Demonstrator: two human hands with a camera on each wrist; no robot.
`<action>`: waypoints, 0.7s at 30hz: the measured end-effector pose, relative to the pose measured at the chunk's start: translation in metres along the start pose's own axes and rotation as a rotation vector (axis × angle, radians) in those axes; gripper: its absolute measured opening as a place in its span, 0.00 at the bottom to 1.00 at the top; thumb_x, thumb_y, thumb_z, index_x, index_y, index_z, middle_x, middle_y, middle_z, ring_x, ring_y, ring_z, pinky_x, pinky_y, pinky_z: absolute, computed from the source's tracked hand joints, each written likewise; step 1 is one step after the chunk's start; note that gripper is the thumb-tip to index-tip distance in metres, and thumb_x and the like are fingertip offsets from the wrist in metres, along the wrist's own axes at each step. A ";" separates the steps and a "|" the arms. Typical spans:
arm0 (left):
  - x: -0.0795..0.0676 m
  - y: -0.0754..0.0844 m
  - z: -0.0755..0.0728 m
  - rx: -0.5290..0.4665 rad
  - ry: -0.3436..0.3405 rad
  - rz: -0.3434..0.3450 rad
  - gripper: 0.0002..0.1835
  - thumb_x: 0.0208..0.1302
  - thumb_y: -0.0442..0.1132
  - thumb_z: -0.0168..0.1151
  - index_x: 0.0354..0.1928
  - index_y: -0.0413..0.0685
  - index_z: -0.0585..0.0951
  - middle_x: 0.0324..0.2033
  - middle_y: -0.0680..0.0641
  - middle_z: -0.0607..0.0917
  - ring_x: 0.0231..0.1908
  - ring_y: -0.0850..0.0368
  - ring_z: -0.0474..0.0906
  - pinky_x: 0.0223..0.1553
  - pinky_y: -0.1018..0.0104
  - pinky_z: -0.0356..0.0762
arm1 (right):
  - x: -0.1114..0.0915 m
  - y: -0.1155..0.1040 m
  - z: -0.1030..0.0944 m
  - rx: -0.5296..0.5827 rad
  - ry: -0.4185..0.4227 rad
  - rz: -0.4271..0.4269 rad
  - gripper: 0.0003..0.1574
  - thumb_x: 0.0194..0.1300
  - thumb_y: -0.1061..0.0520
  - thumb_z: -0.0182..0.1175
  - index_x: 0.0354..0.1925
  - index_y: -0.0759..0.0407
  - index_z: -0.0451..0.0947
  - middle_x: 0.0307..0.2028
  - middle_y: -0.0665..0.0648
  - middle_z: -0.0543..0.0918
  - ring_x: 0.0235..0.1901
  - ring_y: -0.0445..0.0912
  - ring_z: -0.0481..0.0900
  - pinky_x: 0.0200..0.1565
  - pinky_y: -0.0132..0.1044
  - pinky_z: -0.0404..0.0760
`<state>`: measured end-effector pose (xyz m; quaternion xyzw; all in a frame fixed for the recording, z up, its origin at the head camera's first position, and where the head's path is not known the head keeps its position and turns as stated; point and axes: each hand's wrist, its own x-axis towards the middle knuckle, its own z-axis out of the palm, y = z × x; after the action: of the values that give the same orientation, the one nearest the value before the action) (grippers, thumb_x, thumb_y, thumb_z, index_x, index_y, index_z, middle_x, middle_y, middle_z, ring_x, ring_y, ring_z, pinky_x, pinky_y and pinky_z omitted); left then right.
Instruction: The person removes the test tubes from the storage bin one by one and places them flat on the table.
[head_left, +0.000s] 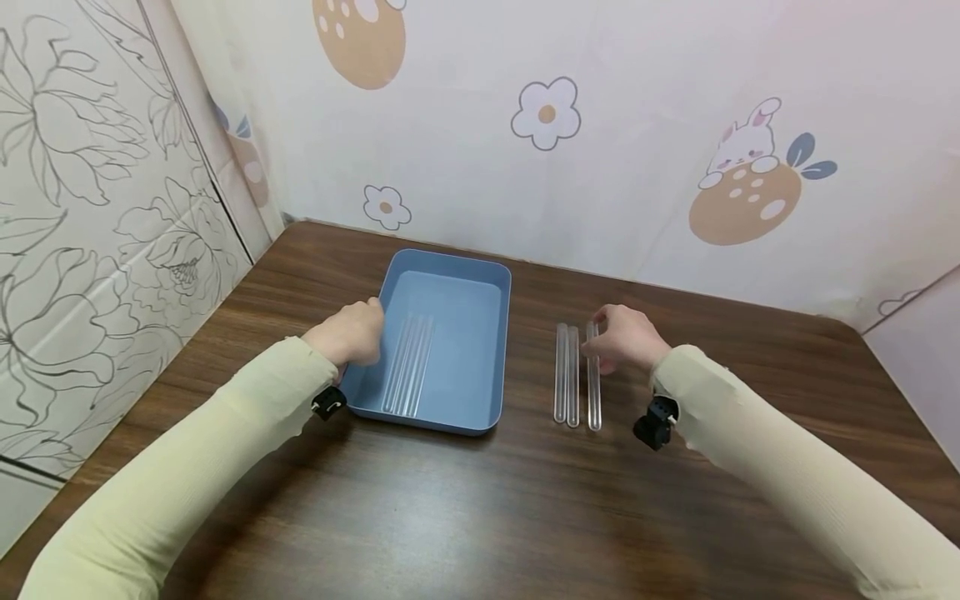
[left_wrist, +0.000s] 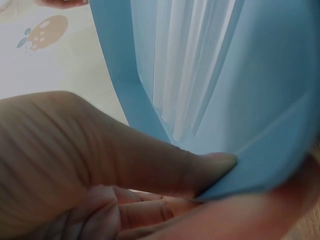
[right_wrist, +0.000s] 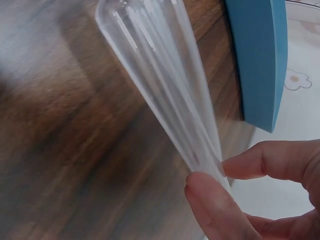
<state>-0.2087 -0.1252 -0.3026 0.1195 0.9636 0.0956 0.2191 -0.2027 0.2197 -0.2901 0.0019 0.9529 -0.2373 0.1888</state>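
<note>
My left hand (head_left: 351, 333) grips the left wall of a blue rectangular tray (head_left: 465, 350). In the left wrist view its thumb (left_wrist: 200, 170) lies over the inside of the wall, with the fingers outside. Several clear tubes (head_left: 408, 367) lie side by side in the tray's left half. Right of the tray, my right hand (head_left: 626, 337) pinches a clear test tube (head_left: 594, 400) near its far end, between thumb and fingertips. Two more clear tubes (head_left: 567, 375) lie just left of that one on the table, parallel to it. The right wrist view shows a rounded near end.
A dark brown wooden table (head_left: 420, 517) carries everything. Behind it stands a pale wall (head_left: 465, 125) with flower and rabbit prints. At the left is a white panel (head_left: 90, 217) with line-drawn flowers. Small black cameras sit on both wrists.
</note>
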 end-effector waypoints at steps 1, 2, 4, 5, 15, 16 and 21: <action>0.000 0.000 0.000 -0.001 0.000 0.003 0.37 0.62 0.28 0.51 0.67 0.17 0.47 0.41 0.24 0.77 0.23 0.47 0.80 0.25 0.63 0.78 | 0.000 0.002 0.001 0.004 -0.001 0.005 0.40 0.61 0.57 0.59 0.64 0.75 0.59 0.38 0.69 0.84 0.25 0.47 0.86 0.57 0.57 0.72; 0.000 0.000 0.000 0.001 0.002 0.006 0.36 0.62 0.28 0.51 0.67 0.17 0.47 0.41 0.24 0.77 0.24 0.47 0.80 0.26 0.63 0.78 | 0.001 0.003 0.002 0.005 -0.001 0.006 0.40 0.61 0.56 0.60 0.64 0.75 0.59 0.39 0.69 0.83 0.25 0.47 0.86 0.57 0.57 0.73; 0.000 0.000 0.001 -0.002 0.009 0.009 0.36 0.62 0.28 0.50 0.67 0.17 0.48 0.42 0.24 0.77 0.25 0.46 0.80 0.26 0.62 0.79 | 0.003 0.006 0.004 0.008 0.002 0.001 0.39 0.62 0.57 0.60 0.64 0.75 0.59 0.42 0.71 0.82 0.25 0.47 0.86 0.56 0.56 0.74; 0.000 0.000 0.001 -0.001 0.013 0.009 0.35 0.62 0.28 0.50 0.67 0.17 0.49 0.42 0.24 0.77 0.26 0.46 0.81 0.27 0.62 0.80 | 0.004 0.008 0.005 0.009 0.003 0.000 0.39 0.62 0.56 0.60 0.64 0.75 0.59 0.44 0.72 0.81 0.25 0.47 0.86 0.55 0.55 0.75; 0.001 0.000 0.001 0.016 0.023 0.003 0.36 0.62 0.29 0.51 0.67 0.18 0.49 0.45 0.24 0.77 0.30 0.46 0.79 0.28 0.62 0.78 | 0.009 0.015 0.012 0.050 0.014 0.020 0.40 0.60 0.57 0.62 0.64 0.76 0.60 0.47 0.76 0.79 0.26 0.48 0.87 0.44 0.46 0.83; 0.001 0.000 0.001 0.016 0.021 0.001 0.37 0.62 0.29 0.52 0.67 0.18 0.49 0.45 0.24 0.77 0.30 0.46 0.79 0.28 0.62 0.78 | 0.009 0.015 0.012 0.052 0.014 0.023 0.40 0.61 0.57 0.62 0.64 0.76 0.60 0.46 0.75 0.79 0.26 0.48 0.87 0.45 0.46 0.83; 0.001 -0.001 0.001 0.017 0.017 0.003 0.37 0.62 0.28 0.51 0.67 0.18 0.48 0.45 0.24 0.77 0.29 0.46 0.79 0.28 0.62 0.78 | 0.011 0.017 0.013 0.069 0.008 0.034 0.39 0.61 0.57 0.62 0.63 0.75 0.60 0.46 0.74 0.80 0.25 0.46 0.86 0.43 0.45 0.84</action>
<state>-0.2092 -0.1257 -0.3043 0.1221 0.9660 0.0888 0.2098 -0.2065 0.2278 -0.3118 0.0257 0.9447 -0.2668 0.1890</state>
